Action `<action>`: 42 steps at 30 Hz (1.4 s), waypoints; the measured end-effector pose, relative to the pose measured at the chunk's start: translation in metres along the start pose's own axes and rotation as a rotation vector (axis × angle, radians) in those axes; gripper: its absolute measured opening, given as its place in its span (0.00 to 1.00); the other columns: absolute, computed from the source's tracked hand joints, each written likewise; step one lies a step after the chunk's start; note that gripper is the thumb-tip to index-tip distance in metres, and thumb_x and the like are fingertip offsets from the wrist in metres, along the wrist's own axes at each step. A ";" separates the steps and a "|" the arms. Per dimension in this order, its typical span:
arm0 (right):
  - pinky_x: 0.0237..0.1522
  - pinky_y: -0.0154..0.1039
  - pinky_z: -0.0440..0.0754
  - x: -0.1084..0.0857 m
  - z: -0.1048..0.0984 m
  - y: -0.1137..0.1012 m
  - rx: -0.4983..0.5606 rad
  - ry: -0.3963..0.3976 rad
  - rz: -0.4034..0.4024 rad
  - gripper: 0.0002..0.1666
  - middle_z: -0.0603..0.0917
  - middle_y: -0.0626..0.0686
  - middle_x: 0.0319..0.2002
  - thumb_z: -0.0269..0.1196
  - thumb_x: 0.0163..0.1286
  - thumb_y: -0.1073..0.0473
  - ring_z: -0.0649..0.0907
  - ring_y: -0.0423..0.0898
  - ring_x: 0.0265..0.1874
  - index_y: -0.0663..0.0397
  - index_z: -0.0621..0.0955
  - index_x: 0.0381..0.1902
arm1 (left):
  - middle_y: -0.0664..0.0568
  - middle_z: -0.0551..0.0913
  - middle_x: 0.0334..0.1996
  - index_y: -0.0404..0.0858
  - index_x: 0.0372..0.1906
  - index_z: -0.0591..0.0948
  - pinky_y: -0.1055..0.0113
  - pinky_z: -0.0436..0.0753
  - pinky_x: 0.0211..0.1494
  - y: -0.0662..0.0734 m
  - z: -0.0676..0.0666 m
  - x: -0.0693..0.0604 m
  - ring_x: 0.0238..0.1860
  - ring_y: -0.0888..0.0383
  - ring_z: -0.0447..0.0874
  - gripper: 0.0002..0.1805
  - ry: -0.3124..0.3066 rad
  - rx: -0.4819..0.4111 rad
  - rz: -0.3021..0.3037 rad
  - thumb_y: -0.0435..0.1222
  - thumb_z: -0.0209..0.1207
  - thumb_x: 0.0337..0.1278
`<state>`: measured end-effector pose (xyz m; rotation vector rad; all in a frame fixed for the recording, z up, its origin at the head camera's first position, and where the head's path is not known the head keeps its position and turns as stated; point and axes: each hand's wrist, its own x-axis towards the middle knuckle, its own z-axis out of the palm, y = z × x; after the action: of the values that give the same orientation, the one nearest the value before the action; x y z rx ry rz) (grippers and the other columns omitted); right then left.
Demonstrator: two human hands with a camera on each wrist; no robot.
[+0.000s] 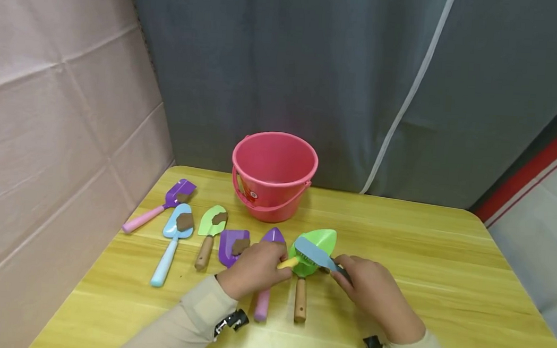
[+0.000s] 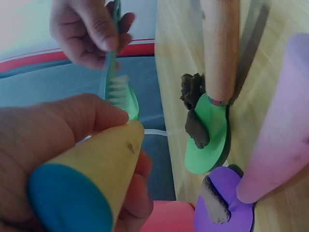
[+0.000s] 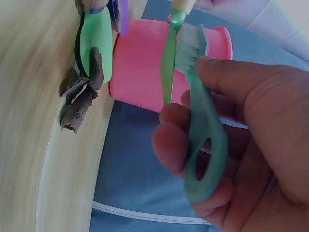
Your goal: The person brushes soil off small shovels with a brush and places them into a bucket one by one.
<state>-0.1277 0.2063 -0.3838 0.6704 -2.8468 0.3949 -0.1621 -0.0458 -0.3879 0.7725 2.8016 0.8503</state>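
My left hand [image 1: 258, 268] grips the yellow handle [image 2: 111, 159] of a small toy trowel, whose green blade [image 3: 168, 67] points away from me. In my right hand [image 1: 372, 289] is a blue-green brush [image 3: 205, 116] with a looped handle, held between thumb and fingers. Its pale bristles [image 2: 117, 92] face the trowel's blade and look very close to it; contact cannot be made out. Below the hands on the table lies another green trowel with a wooden handle [image 1: 301, 301], brown clay-like lumps [image 3: 79, 104] at its blade. A purple trowel with a pink handle [image 1: 262, 306] lies beside it, partly hidden by my left hand.
A pink bucket [image 1: 272, 195] stands at the back of the wooden table [image 1: 445, 269]. To the left lie a purple shovel [image 1: 227, 248], a light-green trowel [image 1: 205, 225], a blue shovel [image 1: 164, 265] and a pink-handled purple shovel [image 1: 144, 219], each with a brown patch. A grey curtain [image 1: 314, 64] hangs behind.
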 end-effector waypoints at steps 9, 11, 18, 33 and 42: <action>0.19 0.38 0.68 -0.002 -0.003 0.017 -0.030 0.087 0.136 0.10 0.76 0.45 0.22 0.70 0.65 0.59 0.68 0.40 0.16 0.57 0.82 0.39 | 0.61 0.73 0.20 0.46 0.25 0.77 0.69 0.73 0.23 -0.001 -0.002 0.000 0.21 0.64 0.70 0.09 0.009 0.012 0.012 0.38 0.67 0.50; 0.16 0.38 0.66 -0.003 -0.005 0.020 -0.039 0.101 0.181 0.11 0.75 0.46 0.20 0.70 0.64 0.59 0.68 0.41 0.15 0.59 0.81 0.39 | 0.61 0.73 0.20 0.46 0.25 0.77 0.69 0.73 0.24 -0.001 -0.002 0.000 0.21 0.64 0.70 0.08 0.008 0.010 0.009 0.38 0.67 0.50; 0.20 0.37 0.70 -0.002 -0.003 0.010 -0.019 0.101 0.090 0.10 0.80 0.45 0.25 0.70 0.65 0.58 0.70 0.37 0.18 0.56 0.82 0.41 | 0.61 0.74 0.20 0.45 0.27 0.78 0.69 0.73 0.23 -0.001 -0.002 -0.001 0.21 0.64 0.71 0.07 0.007 -0.005 -0.018 0.38 0.67 0.51; 0.22 0.37 0.70 0.002 0.004 0.011 -0.004 0.075 0.086 0.09 0.77 0.43 0.24 0.69 0.66 0.58 0.69 0.38 0.19 0.55 0.83 0.40 | 0.60 0.75 0.21 0.45 0.27 0.79 0.69 0.74 0.23 -0.001 -0.005 -0.001 0.21 0.63 0.72 0.07 -0.005 -0.022 -0.042 0.38 0.67 0.52; 0.18 0.38 0.65 0.000 -0.005 0.031 0.004 0.085 0.198 0.10 0.71 0.45 0.19 0.68 0.67 0.58 0.67 0.41 0.15 0.59 0.81 0.40 | 0.61 0.76 0.21 0.46 0.28 0.80 0.68 0.73 0.26 -0.003 -0.004 0.000 0.22 0.63 0.72 0.06 0.003 0.008 -0.039 0.38 0.67 0.52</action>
<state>-0.1416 0.2342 -0.3856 0.3632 -2.8395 0.4472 -0.1647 -0.0497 -0.3864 0.7165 2.8140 0.8355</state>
